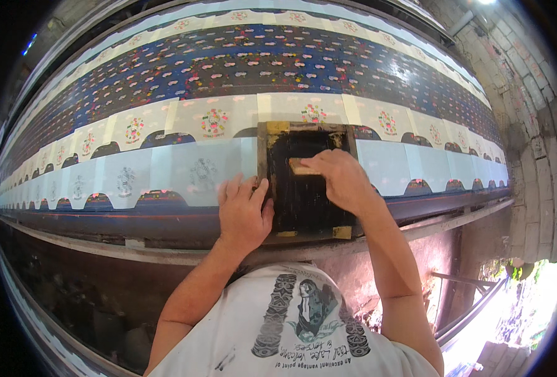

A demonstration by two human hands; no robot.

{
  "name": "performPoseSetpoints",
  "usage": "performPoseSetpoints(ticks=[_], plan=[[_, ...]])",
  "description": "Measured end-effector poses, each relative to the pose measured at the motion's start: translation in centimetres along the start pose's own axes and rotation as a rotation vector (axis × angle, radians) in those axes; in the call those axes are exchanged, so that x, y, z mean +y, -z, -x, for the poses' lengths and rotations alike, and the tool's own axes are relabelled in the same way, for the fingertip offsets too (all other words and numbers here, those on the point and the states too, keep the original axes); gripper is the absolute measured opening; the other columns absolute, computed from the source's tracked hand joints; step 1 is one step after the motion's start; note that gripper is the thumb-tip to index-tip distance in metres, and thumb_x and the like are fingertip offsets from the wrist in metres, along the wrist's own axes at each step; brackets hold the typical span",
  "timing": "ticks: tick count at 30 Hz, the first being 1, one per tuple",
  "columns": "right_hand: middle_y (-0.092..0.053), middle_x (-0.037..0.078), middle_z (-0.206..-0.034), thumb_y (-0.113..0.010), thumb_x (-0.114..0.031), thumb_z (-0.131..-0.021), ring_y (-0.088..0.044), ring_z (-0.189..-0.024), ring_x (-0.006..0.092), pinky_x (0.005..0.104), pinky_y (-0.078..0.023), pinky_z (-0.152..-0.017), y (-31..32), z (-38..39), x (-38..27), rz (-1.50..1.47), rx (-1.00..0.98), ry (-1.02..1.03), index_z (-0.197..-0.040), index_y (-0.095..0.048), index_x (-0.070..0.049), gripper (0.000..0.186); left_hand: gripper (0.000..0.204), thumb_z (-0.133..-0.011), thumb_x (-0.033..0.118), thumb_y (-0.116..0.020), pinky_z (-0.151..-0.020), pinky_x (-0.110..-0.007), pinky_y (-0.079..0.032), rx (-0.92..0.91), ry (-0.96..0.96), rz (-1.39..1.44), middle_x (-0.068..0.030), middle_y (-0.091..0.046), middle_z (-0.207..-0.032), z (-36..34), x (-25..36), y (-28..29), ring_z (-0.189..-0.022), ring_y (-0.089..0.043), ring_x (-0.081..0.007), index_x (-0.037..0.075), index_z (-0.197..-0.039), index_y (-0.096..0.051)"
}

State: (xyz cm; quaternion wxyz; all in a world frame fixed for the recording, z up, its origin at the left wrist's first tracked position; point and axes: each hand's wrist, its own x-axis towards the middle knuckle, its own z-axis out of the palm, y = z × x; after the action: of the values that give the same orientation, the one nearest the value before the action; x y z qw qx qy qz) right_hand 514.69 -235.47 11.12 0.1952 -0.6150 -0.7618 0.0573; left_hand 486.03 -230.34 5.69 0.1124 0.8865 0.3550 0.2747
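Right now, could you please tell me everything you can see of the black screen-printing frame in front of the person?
The screen-printing frame is rectangular, with a worn, brownish, wood-looking border and a dark interior smeared black. Yellowish tape-like patches mark its corners. It lies roughly flat over the light blue panels, its near end reaching past them. The left hand rests at its left edge; the right hand holds a tan squeegee over its interior.

The right hand [347,182] covers one end of the wooden block [301,166], while the dark screen [306,204] at centre hides whatever lies beneath. Toward the far left, prints on pale blue panels [165,164] become too small to tell. The lower edge crops the white shirt [291,339].
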Motion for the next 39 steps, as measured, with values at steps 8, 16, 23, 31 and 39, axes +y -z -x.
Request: performPoseSetpoints(ticks=[8, 16, 23, 31, 39], plan=[[-0.079, 0.013, -0.120, -0.075, 0.005, -0.081, -0.075, -0.108, 0.0371, 0.0496, -0.061, -0.098, 0.1, 7.4, -7.6, 0.000, 0.089, 0.000, -0.129, -0.082, -0.009, 0.050, 0.051, -0.097, 0.019, -0.080, -0.128, -0.063, -0.034, -0.003, 0.039, 0.027, -0.0192, -0.067, -0.147, 0.4, 0.4, -0.4, -0.149, -0.054, -0.0445, 0.004, -0.146, -0.074], [-0.072, 0.014, -0.140, -0.084, -0.005, -0.086, -0.067, -0.133, 0.0379, 0.0523, -0.056, -0.110, 0.3, 11.0, -8.1, -0.166, -0.032, -0.068, -0.135, -0.080, -0.009, 0.050, 0.069, -0.083, -0.007, -0.081, -0.128, -0.051, -0.044, 0.063, 0.325, 0.503, -0.0247, -0.063, -0.157, 2.0, 1.1, -2.7, -0.149, -0.059, -0.0446, 0.006, -0.149, -0.072], [-0.068, 0.018, -0.154, -0.090, -0.007, -0.092, -0.061, -0.146, 0.0423, 0.0535, -0.052, -0.121, 0.5, 16.1, -4.6, -0.183, 0.365, -0.388, -0.138, -0.078, -0.008, 0.047, 0.049, -0.078, -0.015, -0.068, -0.125, -0.042, -0.048, 0.185, 0.551, 0.894, -0.0246, -0.065, -0.159, 1.7, 2.7, -4.2, -0.150, -0.062, -0.0359, 0.000, -0.123, -0.079], [-0.070, 0.017, -0.155, -0.088, -0.005, -0.093, -0.060, -0.149, 0.0429, 0.0535, -0.046, -0.127, 3.5, 23.0, 2.3, -0.487, 0.385, -0.475, -0.141, -0.079, -0.009, 0.049, 0.035, -0.081, -0.018, -0.069, -0.120, -0.037, -0.051, 0.256, 0.486, 0.910, -0.0266, -0.061, -0.165, -0.8, 11.4, -8.6, -0.152, -0.061, -0.0315, 0.001, -0.109, -0.075], [-0.073, 0.017, -0.151, -0.087, -0.004, -0.090, -0.059, -0.152, 0.0446, 0.0567, -0.045, -0.127, 7.8, 29.4, 10.4, -0.476, 0.422, -0.485, -0.138, -0.081, -0.008, 0.048, 0.032, -0.080, -0.015, -0.071, -0.130, -0.043, -0.041, 0.272, 0.477, 0.958, -0.0294, -0.062, -0.164, -2.9, 20.2, -16.4, -0.157, -0.058, -0.0375, 0.003, -0.107, -0.077]])
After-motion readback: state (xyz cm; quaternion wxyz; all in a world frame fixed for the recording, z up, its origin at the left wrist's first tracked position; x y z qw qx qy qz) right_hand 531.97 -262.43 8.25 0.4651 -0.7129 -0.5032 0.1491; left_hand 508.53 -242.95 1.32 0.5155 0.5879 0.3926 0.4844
